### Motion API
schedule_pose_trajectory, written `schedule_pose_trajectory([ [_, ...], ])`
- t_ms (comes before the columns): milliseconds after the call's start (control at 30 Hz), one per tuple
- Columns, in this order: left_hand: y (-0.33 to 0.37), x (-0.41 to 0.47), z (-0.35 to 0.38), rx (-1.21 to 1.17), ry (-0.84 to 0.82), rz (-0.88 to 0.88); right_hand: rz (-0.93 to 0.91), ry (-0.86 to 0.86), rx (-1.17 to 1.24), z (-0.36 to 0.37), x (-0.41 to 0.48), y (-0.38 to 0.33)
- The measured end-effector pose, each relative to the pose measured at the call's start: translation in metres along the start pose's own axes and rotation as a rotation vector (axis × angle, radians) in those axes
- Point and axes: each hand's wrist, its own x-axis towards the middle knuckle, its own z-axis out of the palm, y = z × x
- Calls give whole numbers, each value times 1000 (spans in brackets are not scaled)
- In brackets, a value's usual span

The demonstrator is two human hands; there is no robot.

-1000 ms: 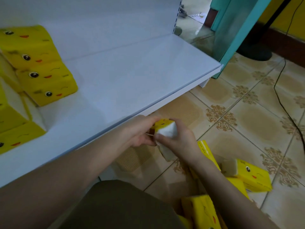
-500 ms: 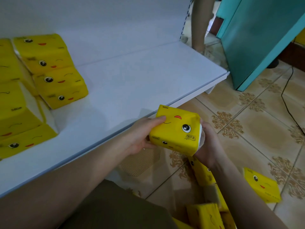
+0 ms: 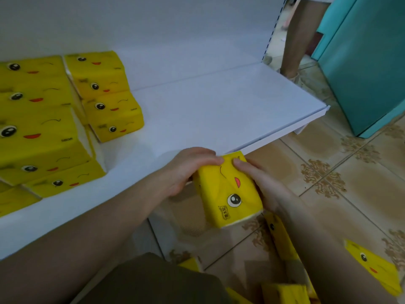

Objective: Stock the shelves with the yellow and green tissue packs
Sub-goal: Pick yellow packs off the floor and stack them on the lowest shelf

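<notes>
**Yellow tissue pack held in both hands at shelf edge**

One yellow tissue pack [image 3: 230, 189] with a cartoon face is gripped from both sides. The left hand [image 3: 186, 170] is curled over the pack's upper left edge, fingers wrapped onto the top. The right hand [image 3: 265, 185] is curled round the right side, with a fingertip pressed on the top face. The pack is held tilted, printed face up, just in front of the white shelf [image 3: 208, 113]. Its far end is at the shelf's front lip; contact with the lip cannot be told.

Stocked packs [image 3: 43, 128] are seen on the left part of the shelf, stacked in rows against the back panel. A shorter stack [image 3: 105, 95] is placed just beside them to the right.

Loose packs [image 3: 372, 266] are scattered on the tiled floor [image 3: 350, 194] below and to the right of the hands. One is partly hidden under the right forearm. A dark trouser knee [image 3: 153, 281] is seen at bottom centre.

A teal cabinet [image 3: 368, 62] is stood past the shelf's right end. Another person's leg [image 3: 298, 36] is visible between the cabinet and the shelf upright.
</notes>
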Motion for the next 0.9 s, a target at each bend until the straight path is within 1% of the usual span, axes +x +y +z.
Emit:
schedule_pose_trajectory([
  [100,-3,-1,-8,-155,166,34,-11,107,157,11,12,-2],
  [167,-5,-5,-15,-193,228,7,-14,155,288,21,20,-5],
  [233,-9,-11,-20,-182,218,-45,-28,198,400,32,26,-9],
  [300,-14,-14,-24,-227,179,-112,-38,204,462,45,31,-12],
  [333,-16,-16,-26,-273,176,-117,-36,196,473,51,33,-14],
  [367,-17,-15,-28,-328,210,-102,-34,188,475,57,35,-14],
  [400,-17,-14,-31,-400,261,-87,-33,177,474,63,37,-15],
  [467,-16,-10,-37,-541,423,-27,-44,148,469,73,42,-19],
  [567,-3,-8,-45,-593,651,158,-75,113,493,93,53,-34],
  [633,10,-10,-50,-603,738,269,-94,101,500,110,63,-48],
  [700,22,-13,-55,-676,803,336,-103,73,486,130,73,-62],
  [833,25,-10,-69,-763,897,335,-123,49,455,175,94,-83],
  [900,25,-4,-76,-754,921,287,-141,74,359,196,104,-88],
])
